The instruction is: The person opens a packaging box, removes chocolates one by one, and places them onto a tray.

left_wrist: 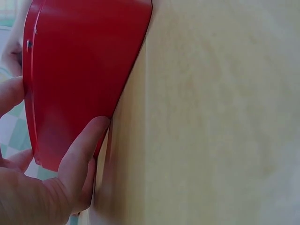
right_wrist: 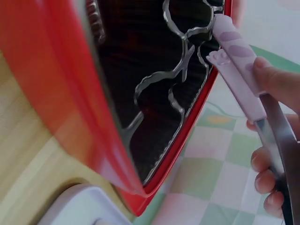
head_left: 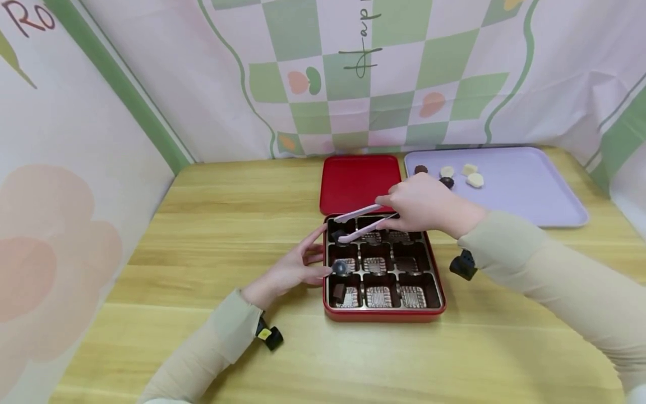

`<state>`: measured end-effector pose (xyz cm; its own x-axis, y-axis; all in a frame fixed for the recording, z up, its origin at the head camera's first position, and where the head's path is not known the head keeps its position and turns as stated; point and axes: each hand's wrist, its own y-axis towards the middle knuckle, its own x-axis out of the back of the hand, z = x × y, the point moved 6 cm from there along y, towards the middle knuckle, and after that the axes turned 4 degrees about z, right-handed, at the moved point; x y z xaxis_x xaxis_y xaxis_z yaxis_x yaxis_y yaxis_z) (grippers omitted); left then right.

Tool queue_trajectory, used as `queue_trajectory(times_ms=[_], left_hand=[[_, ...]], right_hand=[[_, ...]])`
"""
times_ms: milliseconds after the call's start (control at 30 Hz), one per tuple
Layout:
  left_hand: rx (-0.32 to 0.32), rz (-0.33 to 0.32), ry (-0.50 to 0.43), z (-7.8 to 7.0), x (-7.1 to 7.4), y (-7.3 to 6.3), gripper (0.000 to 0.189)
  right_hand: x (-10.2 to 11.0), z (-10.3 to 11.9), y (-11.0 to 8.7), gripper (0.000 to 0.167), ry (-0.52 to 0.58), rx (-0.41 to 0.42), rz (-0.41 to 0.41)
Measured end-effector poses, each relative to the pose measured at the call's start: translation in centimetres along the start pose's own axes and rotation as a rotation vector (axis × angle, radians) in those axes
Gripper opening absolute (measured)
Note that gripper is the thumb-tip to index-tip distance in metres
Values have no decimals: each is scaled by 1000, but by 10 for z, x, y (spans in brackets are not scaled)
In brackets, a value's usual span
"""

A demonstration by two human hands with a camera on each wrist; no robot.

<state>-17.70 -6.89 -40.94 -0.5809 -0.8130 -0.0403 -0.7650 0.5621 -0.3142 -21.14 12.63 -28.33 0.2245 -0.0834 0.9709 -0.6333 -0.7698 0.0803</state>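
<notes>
My right hand (head_left: 416, 203) grips a pair of pink-tipped tongs (right_wrist: 239, 84), their tips parted over the back left compartment of a red box (head_left: 383, 316). A dark chocolate (head_left: 338, 235) lies in that compartment, close to the nearer tip. Below it in the left column sit a round dark chocolate (head_left: 340, 267) and a square brown one (head_left: 339, 292). With fingers spread, my left hand (head_left: 298, 267) touches the box's left side; in the left wrist view its fingertips rest against the red wall (left_wrist: 84, 79).
Behind the box lies a red lid (head_left: 359, 182). At the back right, a lilac tray (head_left: 530, 185) carries several white and dark chocolates (head_left: 474, 180), partly covered by my right hand. Patterned cloth (head_left: 393, 67) hangs behind the wooden table (head_left: 227, 224).
</notes>
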Motion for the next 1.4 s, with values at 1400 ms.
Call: queue_trajectory(times_ms=[1400], left_hand=[[3,-10,-22,1,2,1,90]], right_hand=[[-44,-2,6,31,132,86,-75]])
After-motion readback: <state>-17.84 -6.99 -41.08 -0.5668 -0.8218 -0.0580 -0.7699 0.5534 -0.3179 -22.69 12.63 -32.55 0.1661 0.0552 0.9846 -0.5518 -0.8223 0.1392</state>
